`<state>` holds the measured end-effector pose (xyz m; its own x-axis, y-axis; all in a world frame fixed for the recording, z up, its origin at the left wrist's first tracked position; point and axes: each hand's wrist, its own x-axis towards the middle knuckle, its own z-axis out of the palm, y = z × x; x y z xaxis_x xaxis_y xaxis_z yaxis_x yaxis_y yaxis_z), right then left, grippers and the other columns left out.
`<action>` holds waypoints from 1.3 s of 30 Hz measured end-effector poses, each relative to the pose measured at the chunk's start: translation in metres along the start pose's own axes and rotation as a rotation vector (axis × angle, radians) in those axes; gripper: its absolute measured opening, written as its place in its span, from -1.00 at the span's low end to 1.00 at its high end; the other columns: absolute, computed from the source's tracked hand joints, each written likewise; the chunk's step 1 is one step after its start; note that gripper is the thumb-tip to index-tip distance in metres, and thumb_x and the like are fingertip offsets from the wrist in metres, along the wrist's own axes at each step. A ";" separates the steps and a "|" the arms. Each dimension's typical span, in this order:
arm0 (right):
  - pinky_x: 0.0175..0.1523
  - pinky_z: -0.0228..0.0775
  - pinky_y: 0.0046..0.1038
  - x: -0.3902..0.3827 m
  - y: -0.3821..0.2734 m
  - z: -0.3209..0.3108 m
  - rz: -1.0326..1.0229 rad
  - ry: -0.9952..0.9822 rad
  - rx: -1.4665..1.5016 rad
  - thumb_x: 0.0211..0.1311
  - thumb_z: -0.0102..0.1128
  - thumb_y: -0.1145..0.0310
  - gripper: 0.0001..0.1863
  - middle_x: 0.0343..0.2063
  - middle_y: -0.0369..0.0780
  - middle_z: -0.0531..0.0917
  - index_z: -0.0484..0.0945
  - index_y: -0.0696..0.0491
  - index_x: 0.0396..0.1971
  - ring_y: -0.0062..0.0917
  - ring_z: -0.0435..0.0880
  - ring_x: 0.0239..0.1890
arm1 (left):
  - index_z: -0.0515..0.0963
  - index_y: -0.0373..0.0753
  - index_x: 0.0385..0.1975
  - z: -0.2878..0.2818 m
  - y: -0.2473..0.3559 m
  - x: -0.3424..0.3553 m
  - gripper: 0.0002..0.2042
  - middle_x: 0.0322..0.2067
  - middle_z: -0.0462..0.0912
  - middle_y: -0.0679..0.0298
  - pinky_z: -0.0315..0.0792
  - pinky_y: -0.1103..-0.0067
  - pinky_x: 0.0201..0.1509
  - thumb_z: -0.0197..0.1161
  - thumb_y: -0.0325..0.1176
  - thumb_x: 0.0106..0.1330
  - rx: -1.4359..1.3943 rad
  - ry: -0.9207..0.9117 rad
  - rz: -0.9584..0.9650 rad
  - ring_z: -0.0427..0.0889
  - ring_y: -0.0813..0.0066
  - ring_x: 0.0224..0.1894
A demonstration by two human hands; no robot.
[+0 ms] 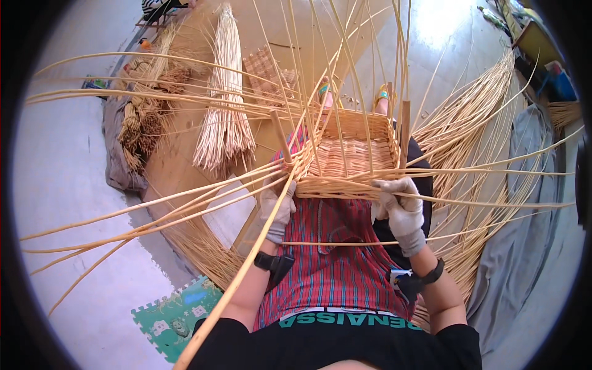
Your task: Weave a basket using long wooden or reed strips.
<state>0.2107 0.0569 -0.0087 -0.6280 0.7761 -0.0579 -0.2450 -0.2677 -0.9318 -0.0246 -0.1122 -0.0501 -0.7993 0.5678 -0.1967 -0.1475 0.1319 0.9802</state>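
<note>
A half-woven rectangular wicker basket (354,154) rests over my lap, its long pale rods sticking out on several sides. My left hand (280,213), in a whitish work glove, is closed at the basket's near left corner; the rods there partly hide its fingers. One thick rod (240,274) runs from that corner down toward the lower edge, passing in front of this hand. At the near right corner my gloved right hand (402,213) has its fingers pinched on a thin wicker rod (456,201) along the rim. Wooden stakes (404,132) stand upright at the corners.
Bundled rods (225,105) lie on the floor ahead to the left, beside a woven piece (268,74). A wide spread of loose rods (472,117) and grey cloth (521,203) lie at the right. A green foam mat (176,317) is at the lower left.
</note>
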 end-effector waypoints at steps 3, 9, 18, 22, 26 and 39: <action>-0.58 0.42 -0.69 -0.008 0.014 0.000 0.017 0.036 0.074 0.42 0.11 0.62 -0.89 -0.12 -0.01 0.73 0.44 0.08 -0.19 -0.72 0.54 -0.67 | 0.45 -0.26 0.18 0.004 0.005 -0.006 -0.58 -0.32 0.70 0.23 0.28 0.71 -0.75 0.37 -0.44 0.36 -0.008 0.061 0.021 0.40 0.70 -0.73; -0.58 0.43 -0.67 0.005 0.011 -0.011 0.063 -0.016 0.008 0.46 0.14 0.51 -0.94 -0.13 -0.06 0.73 0.44 0.07 -0.20 -0.70 0.54 -0.67 | 0.37 -0.28 0.28 0.007 0.002 -0.001 -0.48 -0.30 0.66 0.23 0.28 0.69 -0.74 0.36 -0.28 0.40 0.087 0.117 -0.050 0.37 0.69 -0.74; -0.28 0.53 -0.64 -0.004 0.021 0.002 -0.001 0.238 0.186 0.38 0.27 0.48 -0.87 -0.19 -0.22 0.74 0.60 0.07 -0.12 -0.63 0.72 -0.25 | 0.30 -0.22 0.35 0.064 0.057 -0.026 -0.48 -0.41 0.72 0.09 0.50 0.55 -0.62 0.15 -0.09 0.53 0.305 -0.132 -0.027 0.65 0.47 -0.62; -0.30 0.61 -0.60 -0.005 0.031 0.012 -0.244 0.426 0.181 0.36 0.22 0.62 -0.73 -0.15 -0.19 0.72 0.40 -0.01 -0.08 -0.57 0.74 -0.21 | 0.44 -0.28 0.21 0.069 0.047 0.016 -0.50 -0.37 0.73 -0.04 0.50 0.46 -0.72 0.04 0.03 0.55 0.521 -0.341 -0.303 0.67 0.30 -0.67; -0.40 0.60 -0.60 0.005 0.016 0.000 -0.167 0.286 -0.031 0.41 0.13 0.62 -0.75 -0.18 -0.13 0.72 0.33 -0.04 -0.10 -0.55 0.73 -0.26 | 0.47 -0.26 0.08 0.054 0.033 0.015 -0.54 -0.24 0.69 0.05 0.56 0.50 -0.71 0.12 0.06 0.51 0.152 -0.490 -0.282 0.69 0.29 -0.64; -0.03 0.57 -0.17 0.108 -0.053 0.093 -0.364 0.136 -1.005 0.26 0.11 0.55 -0.83 0.12 0.05 0.57 0.57 0.12 -0.17 -0.14 0.70 -0.12 | 0.51 -0.38 -0.22 0.072 0.045 0.007 -0.65 -0.45 0.67 0.13 0.60 0.46 -0.69 0.24 -0.12 0.48 0.107 -0.310 -0.369 0.71 0.31 -0.61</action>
<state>0.0874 0.1024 0.0678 -0.5374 0.7878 0.3010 0.3573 0.5360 -0.7649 0.0048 -0.0437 -0.0092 -0.4915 0.6806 -0.5433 -0.3145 0.4430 0.8395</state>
